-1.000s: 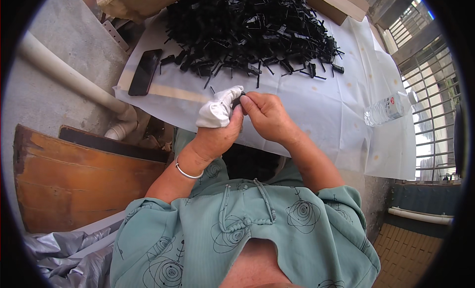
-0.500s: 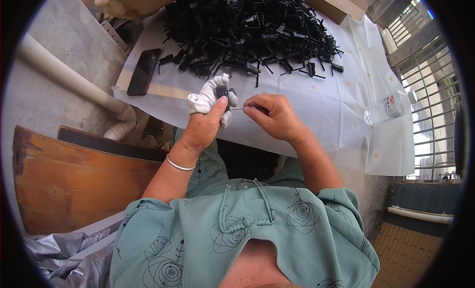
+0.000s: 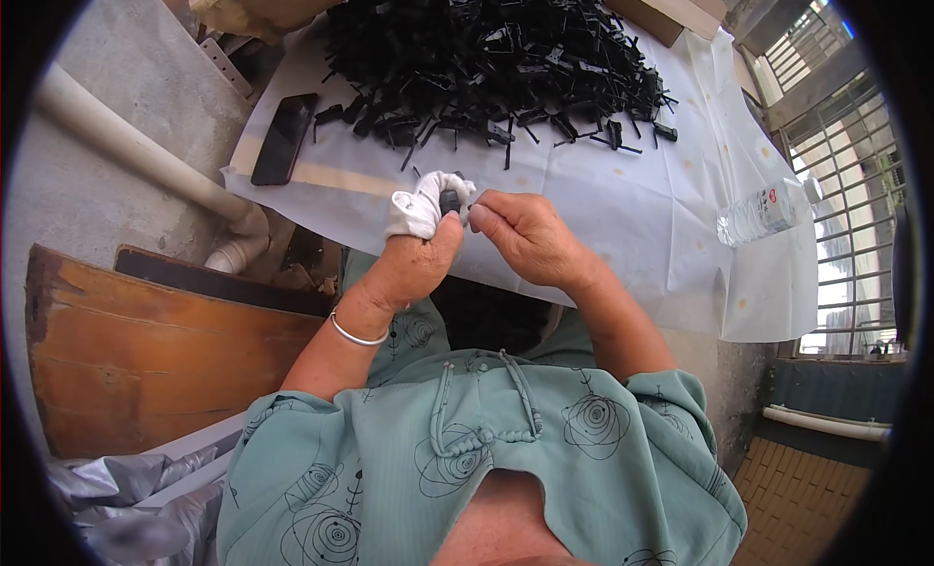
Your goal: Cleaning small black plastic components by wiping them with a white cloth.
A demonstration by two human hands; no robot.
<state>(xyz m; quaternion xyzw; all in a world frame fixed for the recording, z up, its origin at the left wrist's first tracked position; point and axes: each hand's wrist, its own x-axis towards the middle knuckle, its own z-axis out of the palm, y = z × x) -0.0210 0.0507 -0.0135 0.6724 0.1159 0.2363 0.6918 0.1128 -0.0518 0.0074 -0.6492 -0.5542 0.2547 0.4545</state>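
My left hand (image 3: 420, 255), its fingers in a white cloth glove with the thumb bare, is closed around a small black plastic part (image 3: 449, 202). Much of that part is hidden by the glove and thumb. Right beside it, my right hand (image 3: 533, 237) is closed in a pinch, fingertips close to the part. The thin metal tool seen in this hand half a second ago is now covered by the fingers. Beyond both hands, a large heap of black plastic parts (image 3: 486, 65) with thin stems lies on the white-covered table (image 3: 623, 216).
A dark phone (image 3: 284, 140) lies at the table's left. On the right, a clear plastic bottle (image 3: 762, 216) rests on its side. A cardboard box (image 3: 671, 11) stands at the back right. An orange-brown wooden board (image 3: 175, 357) and a pale pipe (image 3: 136, 143) are on the left.
My right hand has moved a little left, against the left hand. The left hand has turned and shifted slightly right, its glove now curled more over the black part. The tool's metal shaft no longer shows.
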